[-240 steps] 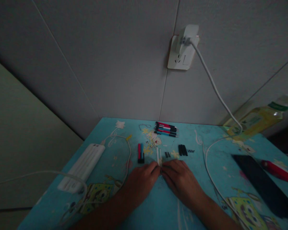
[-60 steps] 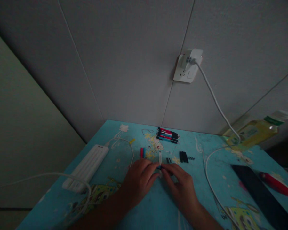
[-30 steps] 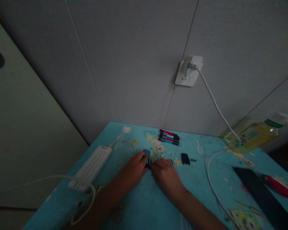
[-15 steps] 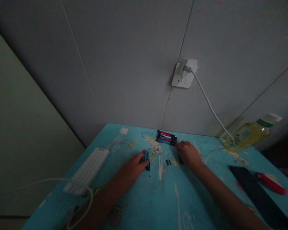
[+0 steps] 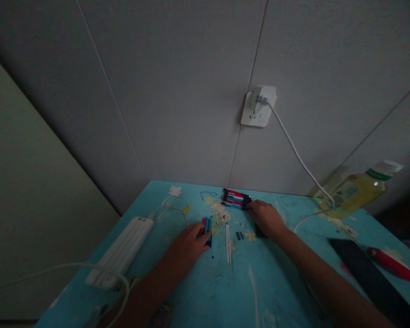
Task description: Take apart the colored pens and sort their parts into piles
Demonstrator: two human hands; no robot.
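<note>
Resting L hand (image 5: 188, 243) over red/blue barrels (image 5: 209, 225), prob so they don't roll, w/ R hand (image 5: 267, 219) at tip end of pen row (image 5: 237, 199); can't tell if either grips.

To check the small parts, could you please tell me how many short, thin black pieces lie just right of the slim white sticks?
2: the left short black piece and the right short black piece, side by side. The right hand may hide others.
</note>
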